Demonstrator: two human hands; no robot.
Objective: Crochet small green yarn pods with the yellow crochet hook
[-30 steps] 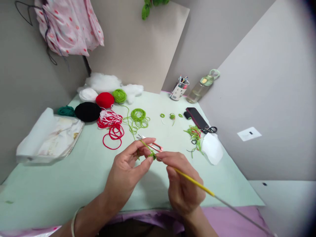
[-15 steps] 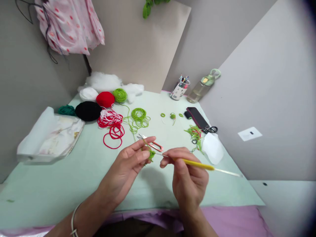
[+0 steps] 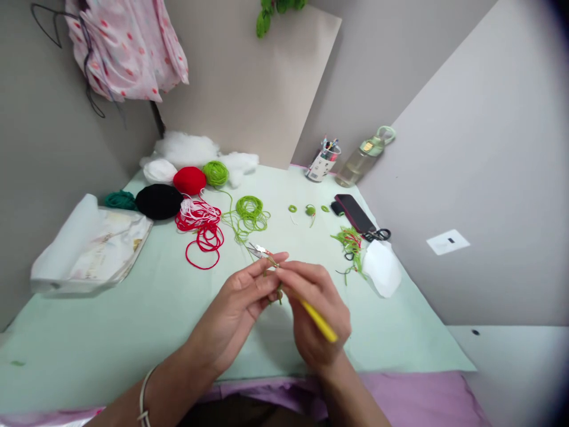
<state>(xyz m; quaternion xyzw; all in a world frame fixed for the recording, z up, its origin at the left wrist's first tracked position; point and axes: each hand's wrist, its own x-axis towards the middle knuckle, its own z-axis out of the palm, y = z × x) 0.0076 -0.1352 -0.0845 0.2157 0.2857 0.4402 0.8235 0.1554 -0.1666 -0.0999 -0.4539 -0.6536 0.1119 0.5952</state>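
My left hand pinches a small green crochet piece that is mostly hidden behind the fingers. A green strand runs over its raised index finger. My right hand grips a crochet hook with a yellow handle, its fingertips meeting those of my left hand. The hook's tip is hidden at the yarn there. Just beyond the hands lie thread snips, their handle covered by the fingers. A loose heap of green yarn trails a strand toward my left hand.
Yarn balls in red, black and green sit back left, by white stuffing. A tray stands at left. Small green crocheted pieces, a phone, scissors and a bottle are on the right.
My right hand has moved left against my left hand, and the hook has swung so its handle points down toward me. The green piece is now more covered by fingers.
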